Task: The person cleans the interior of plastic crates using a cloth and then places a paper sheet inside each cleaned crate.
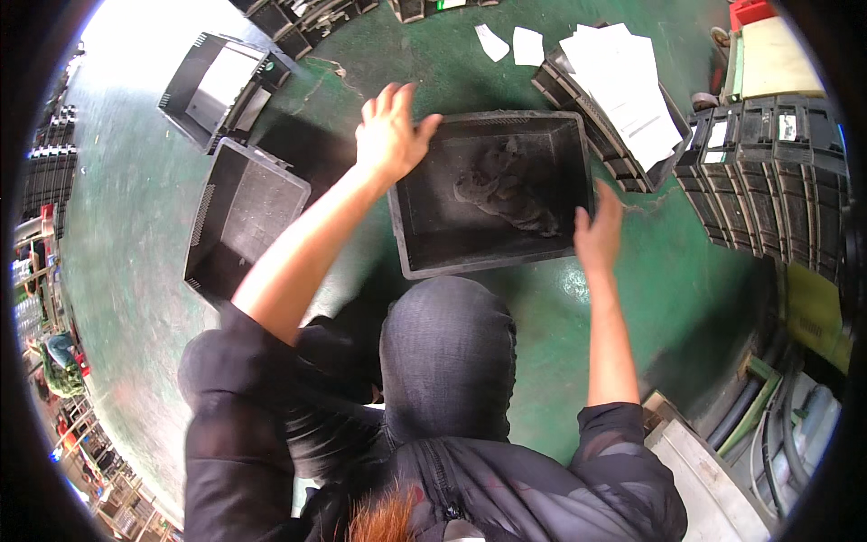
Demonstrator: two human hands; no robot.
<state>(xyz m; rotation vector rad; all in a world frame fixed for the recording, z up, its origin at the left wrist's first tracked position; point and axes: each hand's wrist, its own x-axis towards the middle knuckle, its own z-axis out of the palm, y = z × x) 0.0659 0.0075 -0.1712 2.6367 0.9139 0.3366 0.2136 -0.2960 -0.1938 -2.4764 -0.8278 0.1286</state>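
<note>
In front of my knees a black plastic crate (492, 268) sits on the green floor, with a crumpled dark cloth (510, 191) inside. At the crate's far left corner is my left hand (390, 135), fingers spread and thumb reaching over the rim; whether it touches the rim I cannot tell. Beside the right wall my right hand (600, 233) is slightly blurred, its thumb apart from its fingers and nothing visible in it.
Another black crate (262, 194) lies left of my arm, with a further crate (194, 99) holding paper beyond it. At the right, white sheets (623, 86) cover a crate next to stacked black crates (768, 181). Two papers (528, 47) lie on the floor.
</note>
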